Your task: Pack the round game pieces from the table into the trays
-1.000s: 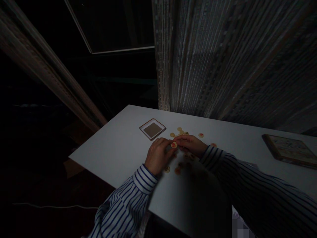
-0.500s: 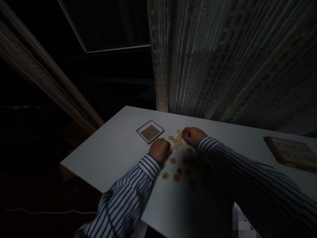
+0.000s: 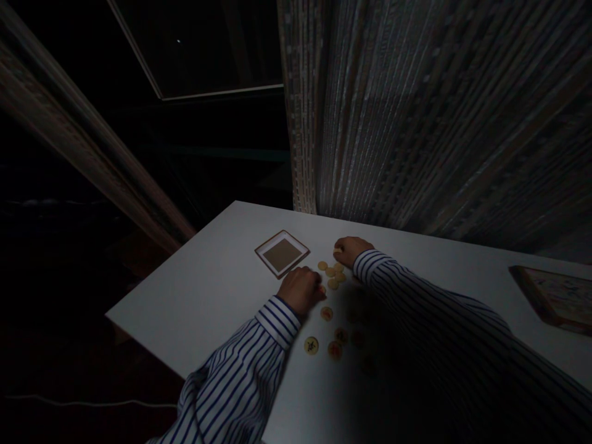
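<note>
Round, pale wooden Chinese chess pieces [image 3: 340, 277] lie in a loose cluster between my hands. My left hand [image 3: 300, 290] is closed at the cluster's near left side, its fingertips on a Chinese chess piece [image 3: 322, 290] with a reddish mark. At the far side, my right hand [image 3: 350, 250] pinches another Chinese chess piece [image 3: 338, 250]. Nearer to me lie more pieces, among them one with a dark character [image 3: 311, 345] and one with a red character [image 3: 335, 350]. Some pieces to the right sit in deep shadow under my right arm.
A shallow square box part [image 3: 283, 253] with a brown inside lies beyond my left hand. A flat box with a patterned face [image 3: 562, 299] rests at the right of the white table [image 3: 194, 296]. String curtains [image 3: 370, 123] hang behind the table's far edge.
My right hand has shifted slightly left, and a piece now shows in its fingers. My left hand stays beside the cluster. The view has tilted slightly, so the table items appear lower.
</note>
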### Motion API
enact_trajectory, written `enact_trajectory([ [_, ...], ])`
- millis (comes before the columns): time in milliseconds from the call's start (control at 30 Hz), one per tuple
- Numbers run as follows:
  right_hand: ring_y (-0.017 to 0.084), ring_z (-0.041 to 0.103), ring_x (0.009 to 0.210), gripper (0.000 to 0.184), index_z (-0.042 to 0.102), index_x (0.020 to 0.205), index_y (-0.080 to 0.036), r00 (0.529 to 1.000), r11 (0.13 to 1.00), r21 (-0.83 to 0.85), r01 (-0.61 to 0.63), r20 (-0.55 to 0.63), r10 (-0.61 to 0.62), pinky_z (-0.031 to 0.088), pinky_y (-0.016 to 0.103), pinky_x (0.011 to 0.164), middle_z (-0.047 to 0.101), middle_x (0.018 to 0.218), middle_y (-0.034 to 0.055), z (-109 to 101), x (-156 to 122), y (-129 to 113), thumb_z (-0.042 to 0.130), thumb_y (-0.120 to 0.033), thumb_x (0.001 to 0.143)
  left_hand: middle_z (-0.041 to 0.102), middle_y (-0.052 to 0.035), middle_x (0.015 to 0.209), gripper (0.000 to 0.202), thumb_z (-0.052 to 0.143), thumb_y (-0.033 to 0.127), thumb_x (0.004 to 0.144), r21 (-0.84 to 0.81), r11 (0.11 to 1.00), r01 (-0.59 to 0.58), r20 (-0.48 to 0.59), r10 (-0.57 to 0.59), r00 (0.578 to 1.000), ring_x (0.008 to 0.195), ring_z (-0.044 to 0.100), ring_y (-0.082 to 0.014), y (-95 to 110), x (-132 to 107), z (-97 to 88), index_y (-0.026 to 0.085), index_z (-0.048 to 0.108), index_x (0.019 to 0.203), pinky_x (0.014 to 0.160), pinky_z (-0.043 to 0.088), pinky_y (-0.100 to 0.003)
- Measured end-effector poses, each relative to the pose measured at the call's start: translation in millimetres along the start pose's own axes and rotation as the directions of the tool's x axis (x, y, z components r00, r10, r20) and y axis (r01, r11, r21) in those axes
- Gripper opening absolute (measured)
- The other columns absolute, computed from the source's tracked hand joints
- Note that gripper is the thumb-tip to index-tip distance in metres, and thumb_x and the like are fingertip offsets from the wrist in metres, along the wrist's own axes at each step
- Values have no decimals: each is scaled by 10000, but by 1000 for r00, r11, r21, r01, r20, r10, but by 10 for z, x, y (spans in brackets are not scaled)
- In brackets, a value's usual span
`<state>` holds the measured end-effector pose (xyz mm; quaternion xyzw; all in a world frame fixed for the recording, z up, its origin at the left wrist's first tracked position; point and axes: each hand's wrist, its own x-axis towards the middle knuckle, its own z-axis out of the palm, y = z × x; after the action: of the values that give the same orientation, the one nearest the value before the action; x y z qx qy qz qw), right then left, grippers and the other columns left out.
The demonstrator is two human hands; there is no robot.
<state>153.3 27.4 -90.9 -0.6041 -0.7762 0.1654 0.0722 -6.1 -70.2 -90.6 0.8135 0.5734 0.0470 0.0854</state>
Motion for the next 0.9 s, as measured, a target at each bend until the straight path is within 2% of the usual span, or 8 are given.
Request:
enact_trajectory([
  [200, 126, 599, 722, 311, 661, 968, -152, 993, 949, 314, 28, 99, -62, 448, 207, 621, 677, 818, 35, -158, -130, 11, 478, -308, 770, 618, -75, 959, 310, 612, 303, 747, -207, 978, -10, -248, -43, 968, 929, 570, -219, 40, 3, -112, 185, 612, 1034, 814, 448, -326],
  [267, 104, 567, 618, 305, 664, 935, -138, 982, 858, 514, 0, 160, -97, 414, 194, 521, 660, 724, 22, -208, -216, 0, 479, -303, 756, 609, -69, 977, 313, 600, 286, 763, -260, 964, -60, -357, -38, 933, 938, 560, -208, 76, 18, -142, 178, 589, 1056, 833, 443, -328],
  [400, 71, 455, 475, 239, 665, 794, -124, 963, 568, 822, -42, 183, -195, 301, 190, 424, 569, 533, -25, -245, -368, -26, 542, -287, 668, 610, -55, 962, 280, 597, 266, 773, -293, 941, -173, -486, 9, 874, 930, 551, -195, 157, 40, -161, 177, 579, 1038, 835, 443, -328],
  [500, 59, 405, 430, 215, 656, 747, -124, 958, 506, 862, -32, 171, -231, 264, 196, 411, 544, 489, -40, -250, -429, -40, 553, -283, 645, 619, -51, 930, 218, 570, 261, 795, -291, 933, -212, -512, 35, 858, 898, 558, -187, 191, 45, -165, 179, 592, 995, 814, 449, -325],
  [633, 62, 439, 455, 197, 656, 752, -125, 961, 557, 830, -29, 177, -213, 287, 190, 420, 574, 522, -31, -299, -441, -15, 538, -266, 679, 624, -48, 916, 210, 575, 261, 790, -261, 945, -198, -475, 53, 879, 879, 562, -183, 177, 85, -200, 184, 607, 983, 806, 446, -315],
  [733, 77, 518, 547, 203, 659, 809, -128, 978, 675, 738, -6, 145, -149, 371, 190, 479, 656, 690, 7, -341, -407, 69, 518, -245, 722, 629, -59, 902, 228, 588, 296, 776, -219, 969, -113, -379, 22, 925, 867, 569, -189, 140, 181, -253, 172, 626, 964, 791, 446, -307],
  [800, 92, 568, 635, 227, 656, 869, -117, 991, 807, 590, 22, 93, -96, 426, 194, 564, 681, 805, 36, -345, -376, 148, 494, -224, 750, 633, -73, 911, 238, 571, 319, 782, -156, 986, -52, -292, 5, 957, 876, 574, -199, 115, 281, -289, 167, 639, 952, 789, 443, -307],
  [900, 120, 604, 752, 264, 655, 942, -121, 996, 971, 226, 83, 12, -88, 445, 202, 684, 685, 861, 51, -311, -342, 254, 479, -219, 771, 640, -91, 940, 240, 530, 318, 796, -10, 1000, 20, -153, -21, 988, 904, 579, -213, 90, 462, -314, 169, 653, 938, 782, 440, -300],
])
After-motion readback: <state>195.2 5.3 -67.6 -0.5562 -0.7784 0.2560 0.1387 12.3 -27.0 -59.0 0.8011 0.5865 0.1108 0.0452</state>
